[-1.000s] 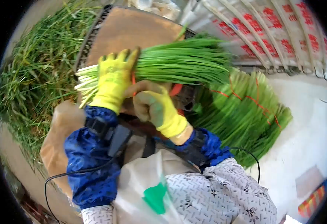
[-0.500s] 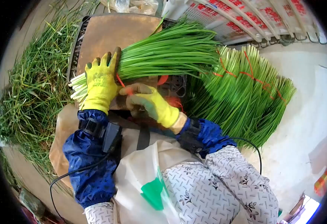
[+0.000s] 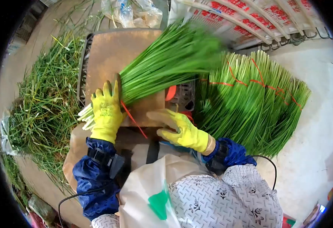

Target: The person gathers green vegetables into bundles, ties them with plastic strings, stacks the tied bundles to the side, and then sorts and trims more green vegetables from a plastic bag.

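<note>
A bundle of garlic chives [image 3: 162,64] lies slantwise on a brown board [image 3: 126,41], white stem ends at lower left, leafy tips blurred at upper right. Across its stems rests my left hand [image 3: 107,110] in a yellow glove, gripping the bundle and pressing it on the board. Just right of that hand a red tie [image 3: 134,119] comes out from under the stems, its loose end hanging over the board's front edge. My right hand [image 3: 183,131], also gloved, is off the tie, fingers apart and holding nothing.
Several tied chive bundles [image 3: 250,102] stand together on the right. A heap of loose green leaves [image 3: 45,114] covers the floor at left. Beneath the board is a black crate [image 3: 183,95]. Plastic bags [image 3: 134,13] lie behind, near a printed white sheet [image 3: 250,19].
My right hand has let go of the red tie and moved right, fingers spreading. The tie's end now hangs free. The bundle has tilted, its leafy end swinging away from me.
</note>
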